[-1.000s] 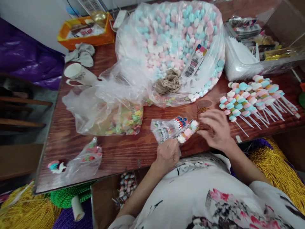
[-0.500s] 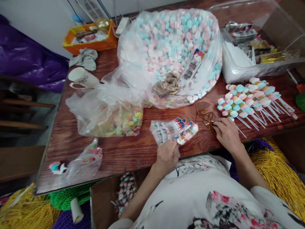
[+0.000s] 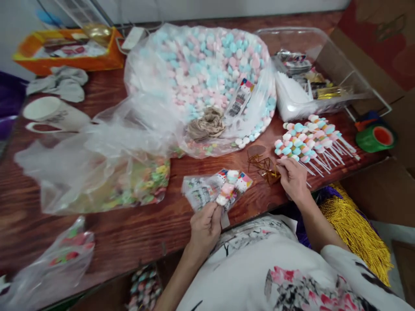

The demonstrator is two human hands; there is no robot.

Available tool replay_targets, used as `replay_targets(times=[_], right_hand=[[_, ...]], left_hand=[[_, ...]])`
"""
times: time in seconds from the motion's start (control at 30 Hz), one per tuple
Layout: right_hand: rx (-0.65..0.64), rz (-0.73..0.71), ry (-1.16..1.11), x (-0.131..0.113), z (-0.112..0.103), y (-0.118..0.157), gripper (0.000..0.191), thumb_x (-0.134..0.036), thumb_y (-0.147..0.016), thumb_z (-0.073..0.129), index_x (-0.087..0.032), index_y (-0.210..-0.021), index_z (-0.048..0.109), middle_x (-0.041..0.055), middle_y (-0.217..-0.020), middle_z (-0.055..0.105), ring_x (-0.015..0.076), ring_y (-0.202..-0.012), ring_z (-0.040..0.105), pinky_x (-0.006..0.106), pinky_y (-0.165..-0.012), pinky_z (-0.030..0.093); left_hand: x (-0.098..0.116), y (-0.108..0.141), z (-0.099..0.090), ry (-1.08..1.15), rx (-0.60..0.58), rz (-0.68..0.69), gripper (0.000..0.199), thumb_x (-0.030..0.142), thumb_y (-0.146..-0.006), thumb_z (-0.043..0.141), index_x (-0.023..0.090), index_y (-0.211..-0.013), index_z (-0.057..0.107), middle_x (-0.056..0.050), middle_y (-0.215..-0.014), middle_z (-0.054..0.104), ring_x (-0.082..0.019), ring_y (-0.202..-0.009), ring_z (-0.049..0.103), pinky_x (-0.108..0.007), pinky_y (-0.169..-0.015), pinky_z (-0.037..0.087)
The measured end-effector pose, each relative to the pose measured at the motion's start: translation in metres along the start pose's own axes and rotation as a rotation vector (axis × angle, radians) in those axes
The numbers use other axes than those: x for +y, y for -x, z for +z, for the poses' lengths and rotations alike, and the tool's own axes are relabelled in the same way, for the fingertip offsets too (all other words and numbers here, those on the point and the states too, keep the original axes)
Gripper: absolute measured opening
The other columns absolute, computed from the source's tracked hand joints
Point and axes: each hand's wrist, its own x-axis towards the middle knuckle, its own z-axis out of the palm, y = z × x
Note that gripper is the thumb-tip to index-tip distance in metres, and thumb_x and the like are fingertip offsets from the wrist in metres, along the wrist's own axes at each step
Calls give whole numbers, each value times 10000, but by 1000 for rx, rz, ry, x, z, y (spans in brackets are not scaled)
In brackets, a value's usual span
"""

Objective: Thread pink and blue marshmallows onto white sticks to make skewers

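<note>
My left hand is closed on the lower end of a marshmallow skewer, which stands over printed clear wrappers near the table's front edge. To the right, my right hand has its fingers pinched at the edge of a small pile of gold twist ties; what lies between the fingertips is too small to make out. Just beyond that hand lie several finished marshmallow skewers with white sticks.
A big bag of pastel marshmallows fills the back middle, with a bag of gummy candy at left. Also on the table are a white mug, an orange box, a clear bin and green tape.
The view has turned rightward. The marshmallow skewer in my left hand has swung from leaning right to nearly upright. My right hand stays by the gold ties.
</note>
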Motion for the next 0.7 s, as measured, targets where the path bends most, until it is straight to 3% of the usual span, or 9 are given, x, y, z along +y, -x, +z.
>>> replay_targets(times=[0.17, 0.33, 0.47, 0.6, 0.7], right_hand=[[-10, 115, -132, -2, 0, -16, 170, -142, -876, 446, -201, -835, 599, 16, -774, 588, 160, -740, 536, 290, -707, 437], [-18, 110, -219, -5, 7, -25, 179, -169, -873, 450, -204, -870, 626, 6, -747, 616, 146, -685, 552, 279, -682, 450], [27, 21, -266, -19, 11, -27, 149, -196, -885, 510, -217, -877, 657, 25, -779, 680, 161, -728, 627, 306, -723, 490], [103, -59, -276, -37, 15, -29, 143, -161, -860, 542, -231, -853, 667, 19, -776, 705, 169, -742, 649, 342, -750, 495], [140, -110, -203, -42, 20, -27, 175, -132, -838, 530, -239, -847, 669, 20, -782, 711, 181, -748, 648, 379, -771, 486]], left_hand=[[0, -7, -5, 495, -130, -327, 316, 331, -915, 510, 173, -645, 551, 17, -564, 501, -109, -533, 458, -229, -539, 368], [10, -23, -5, 893, -197, -529, 264, 407, -847, 615, 161, -755, 634, 1, -595, 567, -124, -564, 509, -228, -540, 403], [28, -45, 0, 1032, -269, -527, 246, 380, -780, 699, 143, -722, 671, -43, -728, 646, -140, -678, 559, -246, -646, 449], [51, -71, 19, 1035, -336, -439, 240, 354, -778, 701, 137, -677, 696, -44, -760, 651, -136, -756, 562, -257, -793, 450], [66, -90, 39, 1122, -375, -420, 233, 357, -749, 713, 134, -685, 706, -40, -747, 649, -137, -730, 569, -257, -734, 460]])
